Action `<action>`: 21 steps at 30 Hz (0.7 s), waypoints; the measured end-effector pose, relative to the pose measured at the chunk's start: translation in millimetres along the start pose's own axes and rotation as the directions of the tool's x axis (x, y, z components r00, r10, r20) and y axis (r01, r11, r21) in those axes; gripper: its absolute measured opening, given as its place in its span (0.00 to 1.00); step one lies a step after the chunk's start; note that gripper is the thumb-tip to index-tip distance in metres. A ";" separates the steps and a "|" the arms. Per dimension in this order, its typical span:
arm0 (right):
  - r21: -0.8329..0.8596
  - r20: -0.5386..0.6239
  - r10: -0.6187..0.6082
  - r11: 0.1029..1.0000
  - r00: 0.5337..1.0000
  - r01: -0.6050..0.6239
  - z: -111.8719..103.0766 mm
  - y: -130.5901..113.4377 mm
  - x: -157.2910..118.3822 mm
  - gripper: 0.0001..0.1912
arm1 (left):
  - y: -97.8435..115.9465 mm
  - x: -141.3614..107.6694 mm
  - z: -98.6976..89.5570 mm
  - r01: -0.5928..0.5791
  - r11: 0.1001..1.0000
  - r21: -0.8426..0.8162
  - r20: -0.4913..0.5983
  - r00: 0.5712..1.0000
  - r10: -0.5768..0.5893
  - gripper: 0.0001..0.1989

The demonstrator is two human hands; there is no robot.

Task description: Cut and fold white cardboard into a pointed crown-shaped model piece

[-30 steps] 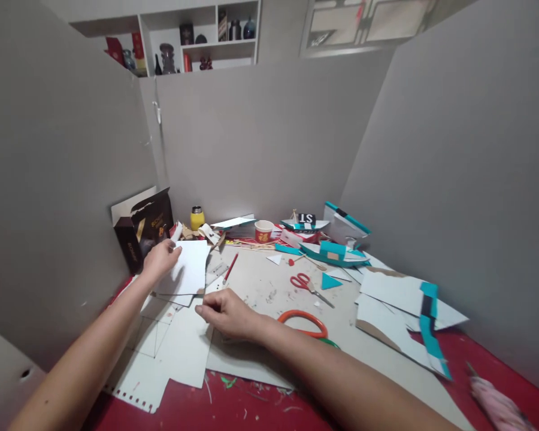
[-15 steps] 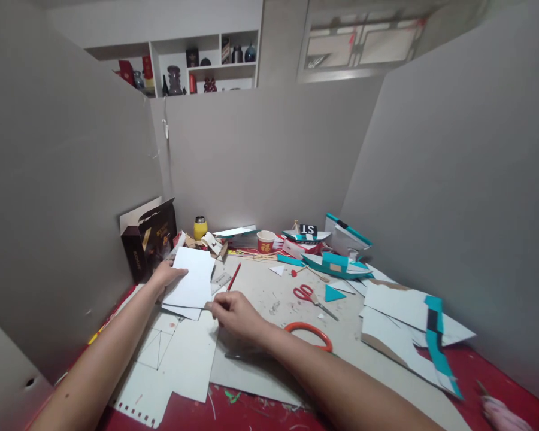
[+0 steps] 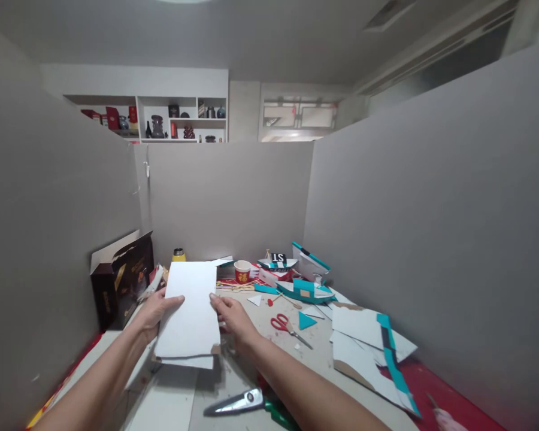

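Observation:
My left hand grips the left edge of a white card, its thumb lying on the front face. My right hand pinches the card's right edge. Brown patches show at the card's lower corners, and a second white layer sticks out beneath its bottom edge. The card is raised above the table. Below my right hand lie large scissors with a green handle, partly hidden by my right forearm. Small red-handled scissors rest to the right, beside a teal triangle.
A dark box stands at the left wall, near a yellow jar. Behind are a red paper cup and a teal and white boat model. White and teal cut pieces lie at the right.
The card has been lifted towards me and turned more upright. My right hand has moved up to its right edge. The view has tilted up, and the large scissors' blades now show.

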State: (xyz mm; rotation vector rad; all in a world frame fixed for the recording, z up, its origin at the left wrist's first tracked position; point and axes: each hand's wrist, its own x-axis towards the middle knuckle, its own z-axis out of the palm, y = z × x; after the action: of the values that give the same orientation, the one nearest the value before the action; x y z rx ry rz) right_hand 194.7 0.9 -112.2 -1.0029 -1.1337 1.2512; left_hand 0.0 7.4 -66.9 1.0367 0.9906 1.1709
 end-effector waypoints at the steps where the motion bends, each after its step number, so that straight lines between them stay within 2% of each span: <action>1: 0.025 0.023 -0.001 1.000 1.000 0.000 0.7 0.7 -0.1 0.29 | -2.1 -1.0 6.4 0.005 1.000 -0.027 0.017 1.000 -0.005 0.21; 5: 0.116 0.046 -0.037 0.993 0.998 0.032 -0.6 2.4 0.6 0.29 | -13.0 -5.3 21.4 0.078 0.989 -0.122 0.085 0.994 -0.068 0.18; 10: 0.164 0.032 -0.014 0.986 0.999 0.009 -3.8 6.0 1.8 0.24 | -33.1 -7.1 20.0 0.165 0.973 -0.161 0.092 0.984 -0.152 0.18; 15: 0.178 0.054 0.051 0.982 0.997 -0.060 -5.8 7.9 1.5 0.21 | -46.5 -4.0 16.3 0.115 0.977 -0.183 0.078 0.992 -0.102 0.22; 21: 0.173 0.114 0.082 0.980 0.990 -0.101 -8.0 7.1 0.0 0.24 | -45.6 -7.7 19.7 0.078 0.978 -0.192 0.107 0.993 -0.059 0.23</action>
State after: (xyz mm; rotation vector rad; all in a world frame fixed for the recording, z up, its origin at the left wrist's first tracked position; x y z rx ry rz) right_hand 201.3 1.8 -120.6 -0.8704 -1.0441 1.4679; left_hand 28.4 -6.4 -106.0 0.8888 0.8085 1.1242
